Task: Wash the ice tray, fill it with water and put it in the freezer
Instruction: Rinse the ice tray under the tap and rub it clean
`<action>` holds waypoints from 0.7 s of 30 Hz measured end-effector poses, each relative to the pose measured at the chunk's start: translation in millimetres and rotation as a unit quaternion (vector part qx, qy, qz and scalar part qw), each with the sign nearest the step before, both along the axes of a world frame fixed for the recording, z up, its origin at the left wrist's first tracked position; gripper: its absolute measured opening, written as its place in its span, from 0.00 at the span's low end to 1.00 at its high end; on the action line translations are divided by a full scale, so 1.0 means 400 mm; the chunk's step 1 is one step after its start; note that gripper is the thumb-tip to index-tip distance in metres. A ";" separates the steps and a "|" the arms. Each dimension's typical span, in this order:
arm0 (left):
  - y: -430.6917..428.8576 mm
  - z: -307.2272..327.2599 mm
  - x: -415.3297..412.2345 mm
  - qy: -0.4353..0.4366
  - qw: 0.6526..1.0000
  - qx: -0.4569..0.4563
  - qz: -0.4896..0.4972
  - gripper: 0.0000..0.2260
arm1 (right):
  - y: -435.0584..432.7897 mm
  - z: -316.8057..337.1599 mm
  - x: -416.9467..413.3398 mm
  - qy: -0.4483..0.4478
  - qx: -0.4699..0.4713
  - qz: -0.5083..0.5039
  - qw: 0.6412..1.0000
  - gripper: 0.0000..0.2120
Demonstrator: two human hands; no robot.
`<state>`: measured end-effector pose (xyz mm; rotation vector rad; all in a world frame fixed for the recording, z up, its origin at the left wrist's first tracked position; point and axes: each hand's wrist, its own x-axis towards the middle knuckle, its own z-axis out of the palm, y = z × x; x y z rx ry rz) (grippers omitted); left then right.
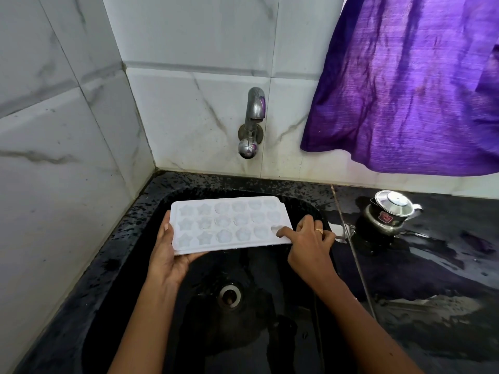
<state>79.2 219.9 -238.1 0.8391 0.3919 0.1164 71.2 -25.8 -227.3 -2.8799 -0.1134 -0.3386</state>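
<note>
A white ice tray (pixel 229 224) with star, flower and heart shaped cells is held level over a black sink (pixel 151 211). My left hand (pixel 167 255) grips its left end from below, thumb on the edge. My right hand (pixel 307 241) holds the right end, and its index finger reaches into the near-right heart cell. A chrome tap (pixel 252 122) sticks out of the wall above the tray, with no water running.
The sink drain (pixel 229 295) lies below the tray. A small steel pot with a lid (pixel 388 214) stands on the wet black counter (pixel 432 265) to the right. A purple cloth (pixel 405 85) hangs at the upper right. Marble tiles (pixel 67 157) cover the walls.
</note>
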 end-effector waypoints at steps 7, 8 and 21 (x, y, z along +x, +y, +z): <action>-0.001 0.000 0.003 -0.020 1.000 0.006 -0.013 0.13 | 0.012 -0.002 0.009 0.012 0.007 0.008 1.000 0.31; -0.001 0.001 0.004 -0.022 1.000 0.007 -0.012 0.13 | 0.012 -0.002 0.009 0.012 0.008 0.010 1.000 0.32; -0.004 0.007 0.003 -0.014 1.000 0.017 -0.010 0.15 | 0.020 0.036 0.009 -0.028 0.014 0.044 0.999 0.30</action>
